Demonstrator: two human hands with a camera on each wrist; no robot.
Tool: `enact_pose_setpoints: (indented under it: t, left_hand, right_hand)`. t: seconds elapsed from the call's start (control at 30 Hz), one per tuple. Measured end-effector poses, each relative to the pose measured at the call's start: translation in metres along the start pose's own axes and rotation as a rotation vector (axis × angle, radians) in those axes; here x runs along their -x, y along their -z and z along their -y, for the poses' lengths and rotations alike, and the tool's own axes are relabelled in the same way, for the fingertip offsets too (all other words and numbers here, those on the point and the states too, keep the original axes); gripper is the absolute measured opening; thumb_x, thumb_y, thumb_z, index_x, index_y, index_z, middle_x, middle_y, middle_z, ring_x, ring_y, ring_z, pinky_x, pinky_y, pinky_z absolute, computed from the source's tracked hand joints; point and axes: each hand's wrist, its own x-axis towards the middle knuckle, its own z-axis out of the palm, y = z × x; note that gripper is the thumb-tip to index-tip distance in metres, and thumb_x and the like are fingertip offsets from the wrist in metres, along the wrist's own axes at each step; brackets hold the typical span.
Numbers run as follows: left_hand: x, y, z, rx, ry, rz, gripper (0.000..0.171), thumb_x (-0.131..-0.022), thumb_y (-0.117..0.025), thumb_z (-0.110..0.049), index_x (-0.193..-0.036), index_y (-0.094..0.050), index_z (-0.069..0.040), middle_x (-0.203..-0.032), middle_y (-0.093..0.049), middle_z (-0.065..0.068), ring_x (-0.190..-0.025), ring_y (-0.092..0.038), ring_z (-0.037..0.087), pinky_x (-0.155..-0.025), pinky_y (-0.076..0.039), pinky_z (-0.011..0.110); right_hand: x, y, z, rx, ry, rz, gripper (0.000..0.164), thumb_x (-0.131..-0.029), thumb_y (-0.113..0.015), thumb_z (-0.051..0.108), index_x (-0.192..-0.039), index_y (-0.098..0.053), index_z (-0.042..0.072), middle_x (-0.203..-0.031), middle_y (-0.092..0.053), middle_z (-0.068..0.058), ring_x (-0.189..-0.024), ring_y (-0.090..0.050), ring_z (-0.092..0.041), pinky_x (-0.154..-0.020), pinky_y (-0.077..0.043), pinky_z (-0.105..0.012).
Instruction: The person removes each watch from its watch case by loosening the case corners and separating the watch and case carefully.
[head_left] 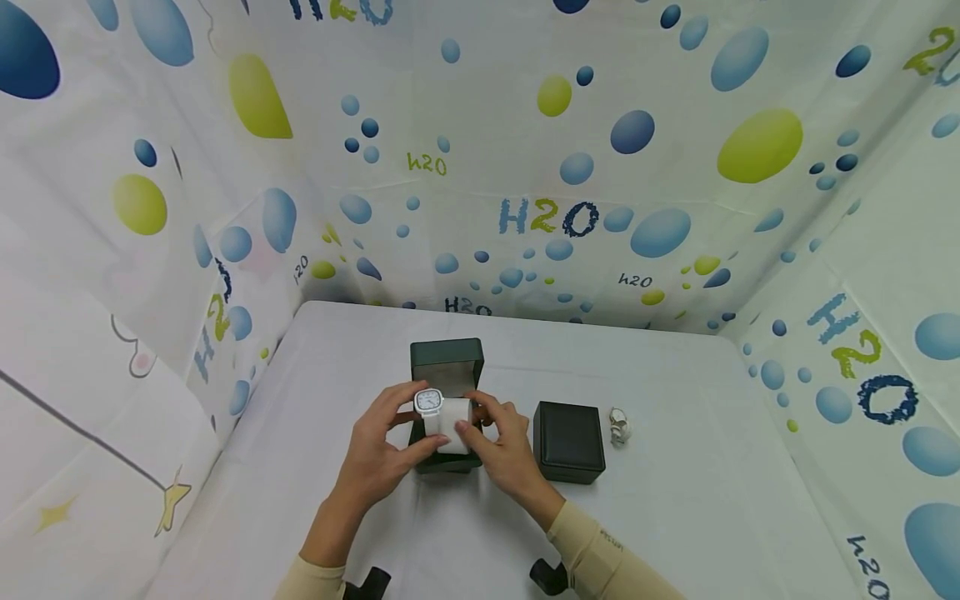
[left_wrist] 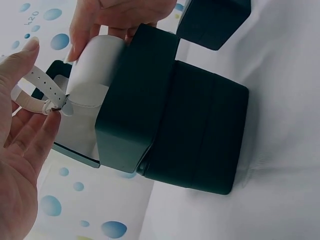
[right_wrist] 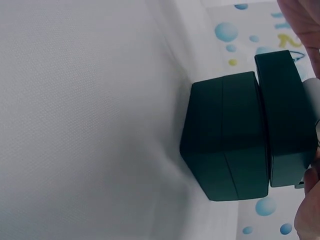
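Note:
A dark green watch box [head_left: 447,352] stands open on the white table, its lid raised at the back. My left hand [head_left: 375,454] pinches a white-strapped watch [head_left: 429,402] between thumb and fingers, dial facing up. In the left wrist view the buckled strap [left_wrist: 46,85] forms a loop at the end of a white cylindrical watch cushion [left_wrist: 97,62]. My right hand [head_left: 510,442] grips that cushion from the right side, over the box. The right wrist view shows mostly the green box's outer walls [right_wrist: 225,140], with both hands cut off at the edge.
Right of the open box sits a black closed box [head_left: 569,442]. Just beyond it lies a silvery metal-banded watch [head_left: 619,427]. A patterned curtain [head_left: 547,167] rises behind the table and along both sides. Two black objects [head_left: 551,577] show by the forearms at the bottom.

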Motion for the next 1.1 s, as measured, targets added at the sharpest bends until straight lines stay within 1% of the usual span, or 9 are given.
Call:
enact_pose_setpoints:
  t: [0.1, 0.23, 0.37, 0.5, 0.63, 0.77, 0.87, 1.0, 1.1]
  left_hand:
    - [0.001, 0.000, 0.007, 0.008, -0.013, -0.005, 0.078, -0.070, -0.087, -0.015, -0.138, -0.050, -0.015, -0.129, -0.055, 0.002, -0.114, -0.055, 0.016, -0.086, -0.054, 0.028]
    - [0.001, 0.001, 0.008, 0.018, -0.016, -0.001, 0.076, -0.072, -0.085, -0.018, -0.139, -0.049, -0.017, -0.130, -0.054, 0.001, -0.114, -0.055, 0.016, -0.086, -0.053, 0.027]
    - [0.001, 0.002, 0.007, 0.021, -0.006, 0.003, 0.075, -0.073, -0.085, -0.019, -0.139, -0.049, -0.019, -0.130, -0.054, 0.000, -0.115, -0.055, 0.016, -0.087, -0.053, 0.027]
    - [0.001, 0.002, 0.007, 0.028, -0.004, 0.005, 0.076, -0.073, -0.085, -0.019, -0.139, -0.049, -0.018, -0.130, -0.054, 0.001, -0.115, -0.055, 0.017, -0.087, -0.053, 0.026]
    - [0.001, 0.002, 0.007, 0.031, 0.003, 0.006, 0.075, -0.073, -0.085, -0.021, -0.139, -0.048, -0.018, -0.131, -0.053, 0.000, -0.116, -0.055, 0.017, -0.087, -0.052, 0.026]
    - [0.000, 0.002, 0.005, 0.023, 0.003, 0.002, 0.076, -0.072, -0.085, -0.017, -0.139, -0.049, -0.018, -0.130, -0.054, 0.001, -0.115, -0.055, 0.016, -0.087, -0.053, 0.027]
    - [-0.001, 0.003, -0.001, 0.019, 0.001, -0.004, 0.076, -0.070, -0.086, -0.012, -0.137, -0.050, -0.014, -0.129, -0.055, 0.004, -0.114, -0.055, 0.016, -0.086, -0.054, 0.030]
    - [-0.006, 0.006, -0.017, 0.025, -0.007, -0.016, 0.075, -0.069, -0.086, -0.006, -0.135, -0.051, -0.008, -0.127, -0.056, 0.011, -0.113, -0.056, 0.018, -0.085, -0.054, 0.035]
    - [-0.008, 0.009, -0.027, 0.017, -0.011, -0.020, 0.074, -0.069, -0.085, -0.003, -0.134, -0.052, -0.006, -0.126, -0.056, 0.012, -0.113, -0.056, 0.017, -0.084, -0.054, 0.035]
  right_hand:
    - [-0.001, -0.002, -0.011, 0.033, 0.004, 0.013, 0.042, -0.094, -0.063, 0.030, -0.132, -0.055, 0.015, -0.093, -0.063, 0.007, -0.090, -0.046, -0.025, -0.086, -0.018, -0.045]
    - [-0.001, -0.002, -0.014, 0.067, 0.012, 0.026, 0.045, -0.094, -0.062, 0.039, -0.133, -0.055, 0.019, -0.094, -0.063, 0.012, -0.089, -0.045, -0.018, -0.087, -0.020, -0.044]
    - [-0.001, -0.001, -0.013, 0.088, 0.007, 0.035, 0.046, -0.094, -0.060, 0.042, -0.134, -0.054, 0.020, -0.096, -0.062, 0.013, -0.090, -0.044, -0.018, -0.087, -0.020, -0.044]
    - [0.000, -0.001, -0.013, 0.108, -0.016, 0.044, 0.046, -0.094, -0.059, 0.046, -0.134, -0.054, 0.024, -0.098, -0.062, 0.015, -0.091, -0.044, -0.018, -0.087, -0.021, -0.043]
    - [0.001, -0.001, -0.013, 0.113, -0.030, 0.054, 0.045, -0.093, -0.059, 0.047, -0.133, -0.054, 0.027, -0.098, -0.062, 0.016, -0.090, -0.046, -0.021, -0.086, -0.021, -0.042]
    - [0.001, 0.000, -0.013, 0.119, -0.023, 0.057, 0.045, -0.094, -0.058, 0.047, -0.133, -0.054, 0.026, -0.098, -0.062, 0.016, -0.090, -0.046, -0.019, -0.086, -0.021, -0.041]
    - [0.000, -0.001, -0.013, 0.124, -0.015, 0.056, 0.045, -0.094, -0.058, 0.046, -0.134, -0.055, 0.025, -0.099, -0.063, 0.015, -0.091, -0.046, -0.017, -0.086, -0.021, -0.042]
    - [0.000, -0.001, -0.014, 0.125, -0.009, 0.052, 0.046, -0.094, -0.059, 0.045, -0.134, -0.055, 0.024, -0.103, -0.063, 0.015, -0.093, -0.046, -0.018, -0.086, -0.022, -0.043]
    - [-0.001, -0.002, -0.015, 0.121, -0.006, 0.054, 0.046, -0.094, -0.059, 0.045, -0.134, -0.056, 0.023, -0.106, -0.063, 0.016, -0.094, -0.045, -0.018, -0.087, -0.022, -0.043]
